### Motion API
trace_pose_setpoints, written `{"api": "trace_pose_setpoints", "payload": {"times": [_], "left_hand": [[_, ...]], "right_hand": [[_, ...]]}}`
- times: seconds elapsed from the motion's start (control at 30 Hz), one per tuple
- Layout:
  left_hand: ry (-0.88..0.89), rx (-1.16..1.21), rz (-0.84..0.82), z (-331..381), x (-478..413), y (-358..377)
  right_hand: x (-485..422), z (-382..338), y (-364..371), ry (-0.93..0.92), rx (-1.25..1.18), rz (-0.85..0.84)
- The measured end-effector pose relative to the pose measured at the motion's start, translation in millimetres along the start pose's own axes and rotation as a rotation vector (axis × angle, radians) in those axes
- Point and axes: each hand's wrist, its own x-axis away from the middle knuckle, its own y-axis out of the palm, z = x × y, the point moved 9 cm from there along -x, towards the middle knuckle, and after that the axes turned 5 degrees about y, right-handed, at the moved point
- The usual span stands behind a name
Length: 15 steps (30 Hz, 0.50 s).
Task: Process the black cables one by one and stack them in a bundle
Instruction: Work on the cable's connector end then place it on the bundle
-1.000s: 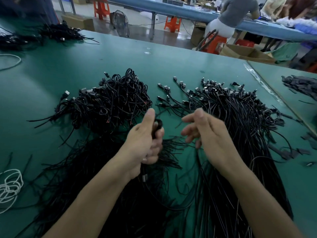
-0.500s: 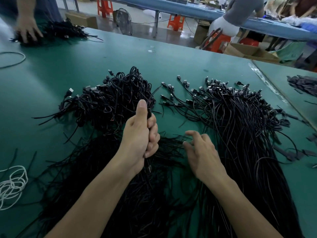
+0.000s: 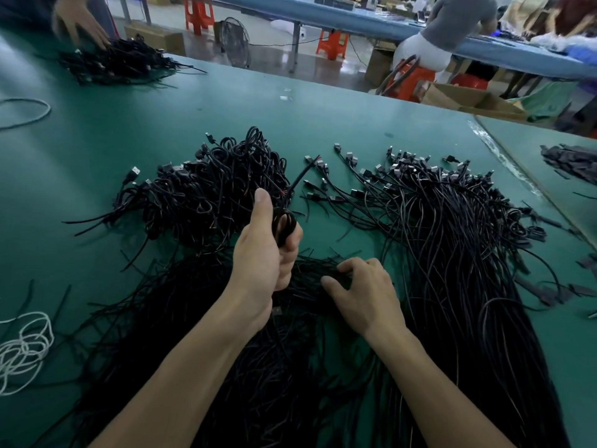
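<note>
We see the left hand raised in a fist, thumb upright, gripping a coiled black cable just before the bundle of coiled cables. The right hand lies lower, fingers curled into loose black strands; we cannot tell whether it pinches one. Uncoiled cables spread rightward on the green table; a white cord lies left.
</note>
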Motion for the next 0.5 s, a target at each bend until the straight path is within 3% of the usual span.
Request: {"api": "trace_pose_setpoints", "payload": {"times": [0.27,0.5], "left_hand": [[0.009,-0.041,0.048,0.8,-4.6,-7.7],[0.06,-0.028,0.018,3.5,-4.3,-7.9]], "right_hand": [[1.8,-12.1,-4.5,-0.043,-0.086,-0.073],[15.9,-20.4,-38.9,-0.152,-0.115,-0.039]]}}
